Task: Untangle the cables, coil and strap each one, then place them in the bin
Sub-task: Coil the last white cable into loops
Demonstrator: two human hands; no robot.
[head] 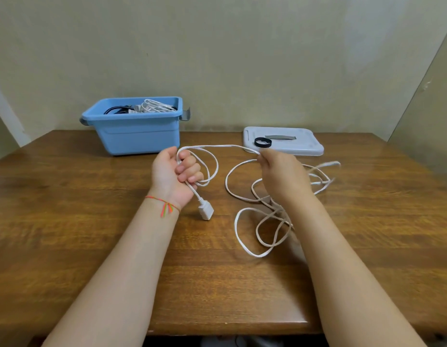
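A long white cable (242,216) lies in loose tangled loops on the wooden table (92,234). My left hand (174,174) grips one end of it in a fist, with a small loop beside the fingers and the white plug (206,212) hanging below. My right hand (282,176) pinches the same cable further along, so a stretch runs taut between both hands. The blue bin (139,136) stands at the back left with coiled cables inside. A black strap ring (262,142) rests on the grey lid (302,146).
The grey lid lies flat at the back right, near the wall. The table's front edge runs just below my forearms. Walls close in behind and on the right side.
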